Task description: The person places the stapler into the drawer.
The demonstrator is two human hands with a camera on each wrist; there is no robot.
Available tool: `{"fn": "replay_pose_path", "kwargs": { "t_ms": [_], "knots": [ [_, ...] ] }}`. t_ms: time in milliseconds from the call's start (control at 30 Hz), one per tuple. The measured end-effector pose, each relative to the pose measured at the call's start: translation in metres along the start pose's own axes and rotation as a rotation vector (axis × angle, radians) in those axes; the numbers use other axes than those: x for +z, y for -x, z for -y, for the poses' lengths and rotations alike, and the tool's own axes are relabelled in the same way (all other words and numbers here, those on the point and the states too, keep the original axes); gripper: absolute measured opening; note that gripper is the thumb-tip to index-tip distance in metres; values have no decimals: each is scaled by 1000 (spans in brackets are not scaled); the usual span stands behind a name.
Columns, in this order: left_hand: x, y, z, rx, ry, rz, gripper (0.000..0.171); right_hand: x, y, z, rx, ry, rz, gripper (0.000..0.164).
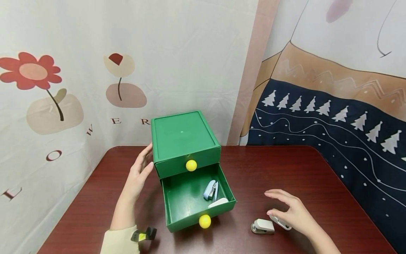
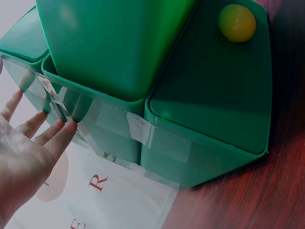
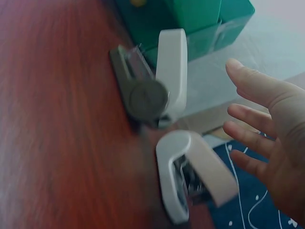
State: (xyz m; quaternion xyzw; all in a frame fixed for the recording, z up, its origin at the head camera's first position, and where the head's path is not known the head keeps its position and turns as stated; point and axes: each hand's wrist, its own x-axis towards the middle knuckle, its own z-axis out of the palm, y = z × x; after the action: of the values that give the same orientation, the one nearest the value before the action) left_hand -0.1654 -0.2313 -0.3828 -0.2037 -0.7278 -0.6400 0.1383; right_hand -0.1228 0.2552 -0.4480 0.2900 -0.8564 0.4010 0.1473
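Note:
A green drawer cabinet (image 1: 184, 135) with yellow knobs stands on the table, its middle drawer (image 1: 182, 201) pulled out. Inside that drawer lie a light blue stapler (image 1: 210, 190) and a white stapler (image 1: 219, 202), partly hidden by the front wall. My left hand (image 1: 138, 178) rests its fingertips against the cabinet's left side, fingers extended. My right hand (image 1: 293, 213) hovers, fingers spread and holding nothing, beside two staplers on the table. One is a white stapler with a grey base (image 1: 262, 227); the other, a white stapler (image 3: 198, 171), is partly covered by the hand in the head view.
The dark red table (image 1: 272, 169) reaches back to a printed cloth (image 1: 190, 53) hanging behind it. Clear tape (image 2: 140, 129) runs along the cabinet's side. A dark strap with a small device (image 1: 144, 235) sits at my left sleeve.

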Motion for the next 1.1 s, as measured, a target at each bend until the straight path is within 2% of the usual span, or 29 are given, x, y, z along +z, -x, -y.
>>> {"fn": "replay_pose_path", "kwargs": {
  "t_ms": [133, 400, 667, 833, 1100],
  "knots": [
    [0, 0, 0, 10, 0, 12, 53, -5, 8, -5, 41, 11, 20, 50],
    [-1, 0, 0, 1, -17, 6, 53, -10, 25, -16, 50, 29, 75, 49],
    [-1, -1, 1, -10, -16, 5, 53, -8, 36, -22, 15, -51, 113, 51],
    [-1, -1, 2, -7, -5, 3, 53, -4, 42, -28, -32, -89, 105, 53],
    [-2, 0, 2, 8, -9, 17, 53, -2, 41, -28, -62, -38, 62, 52]
  ]
}}
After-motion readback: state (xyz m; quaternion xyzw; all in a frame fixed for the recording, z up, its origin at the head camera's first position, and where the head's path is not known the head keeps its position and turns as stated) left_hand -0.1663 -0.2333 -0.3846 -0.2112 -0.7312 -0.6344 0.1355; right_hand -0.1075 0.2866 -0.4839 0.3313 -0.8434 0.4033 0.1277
